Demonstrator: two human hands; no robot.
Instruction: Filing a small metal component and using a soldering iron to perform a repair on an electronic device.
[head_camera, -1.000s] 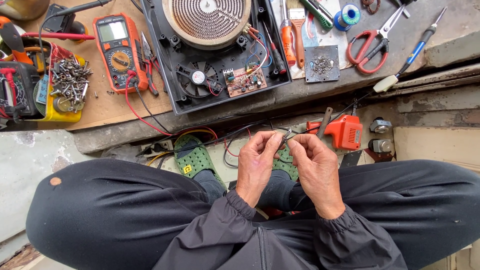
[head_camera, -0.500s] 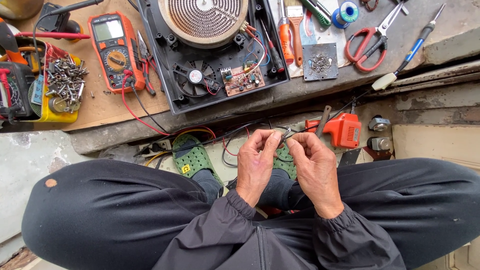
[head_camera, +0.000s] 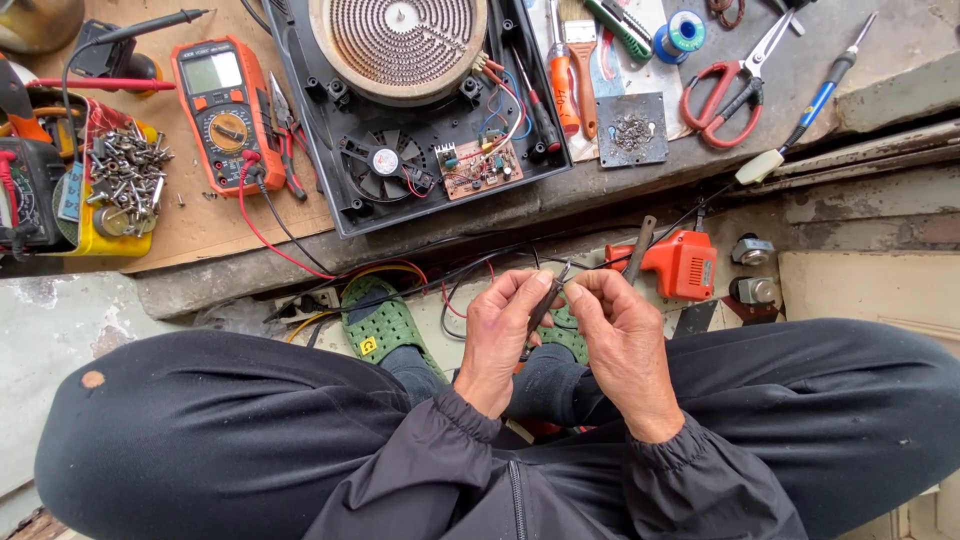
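Slim dark tool (head_camera: 543, 303) – seemingly tip-up – between both hands (head_camera: 560, 335).

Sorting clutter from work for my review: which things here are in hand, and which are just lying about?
In hand:
left hand
right hand
thin dark tool, pinched between both hands

Lying about:
multimeter
opened cooker
scissors
screw tray
orange tool
solder spool

Orange multimeter (head_camera: 225, 110), red scissors (head_camera: 722, 92), opened induction cooker (head_camera: 420, 100), green sandal (head_camera: 383, 322).
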